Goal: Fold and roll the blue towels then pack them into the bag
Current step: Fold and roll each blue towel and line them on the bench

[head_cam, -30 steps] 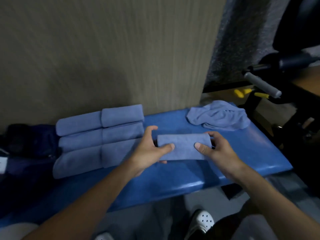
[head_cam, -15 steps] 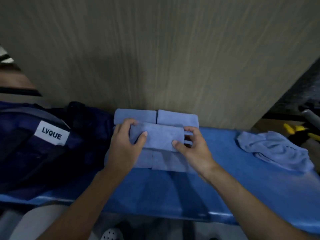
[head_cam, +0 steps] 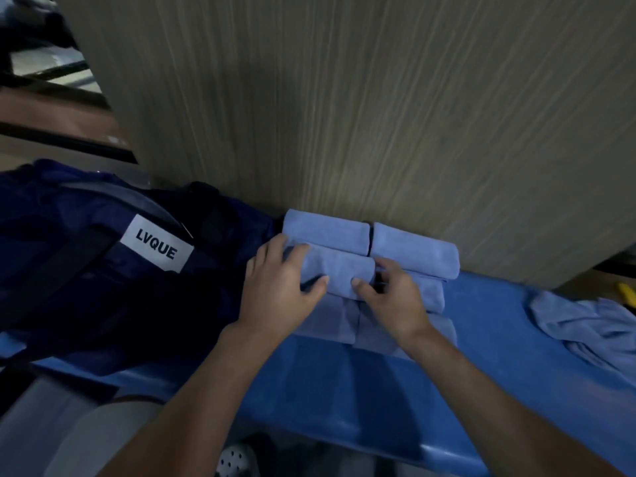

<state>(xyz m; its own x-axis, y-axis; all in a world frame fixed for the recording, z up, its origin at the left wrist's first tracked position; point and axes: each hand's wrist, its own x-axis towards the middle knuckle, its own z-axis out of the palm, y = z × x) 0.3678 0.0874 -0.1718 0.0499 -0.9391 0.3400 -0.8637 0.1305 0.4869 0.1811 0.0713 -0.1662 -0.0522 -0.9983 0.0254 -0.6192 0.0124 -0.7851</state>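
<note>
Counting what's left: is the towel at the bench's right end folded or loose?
Loose. The towel lies crumpled in an uneven heap on the blue bench, apart from the rolled towels by the wall.

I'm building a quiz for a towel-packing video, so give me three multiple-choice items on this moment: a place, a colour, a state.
1. Where does the crumpled towel lie? A) on the floor B) on the bench, right of the rolled stack C) atop that stack
2. What colour is the label on the bag? A) white with black letters B) yellow C) red
3. What are the left hand and right hand doing? A) hanging idle B) zipping the bag C) gripping one rolled towel at the stack

Answers: 1 B, it lies loose on the bench's right part. 2 A, LVQUE stands black on white. 3 C, fingers and thumbs curl round it.
</note>
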